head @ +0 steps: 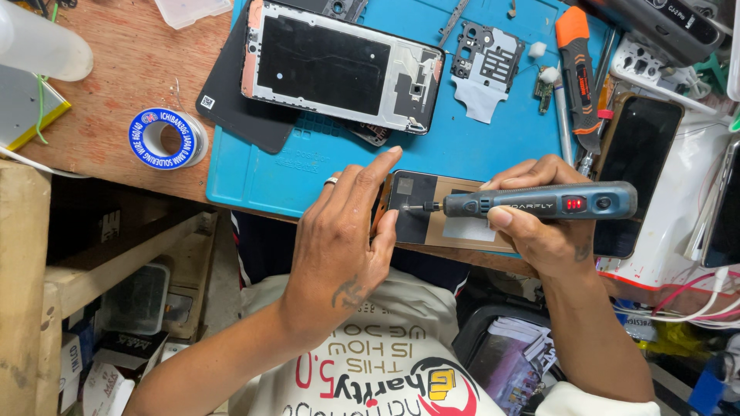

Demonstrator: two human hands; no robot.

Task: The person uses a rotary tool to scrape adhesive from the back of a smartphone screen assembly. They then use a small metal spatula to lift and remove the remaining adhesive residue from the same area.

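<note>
Phone (432,216), thin, stiff and likely fragile, lies at the blue mat's (254,185) lower edge, mid-frame; best steadied by its edges. Left hand (343,246) presses it with spread fingers; right hand (539,231) is closed round an electric screwdriver (539,203).

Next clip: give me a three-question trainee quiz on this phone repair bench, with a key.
1. True or false: the right hand holds the electric screwdriver with its tip pointing toward the person's left.
2. Which does the left hand steady? A) solder wire spool B) small phone part at the mat's near edge C) orange-handled tool
3. Fill in: the opened phone frame lies on the ____ mat.

Key: 1 true; 2 B; 3 blue.
</note>
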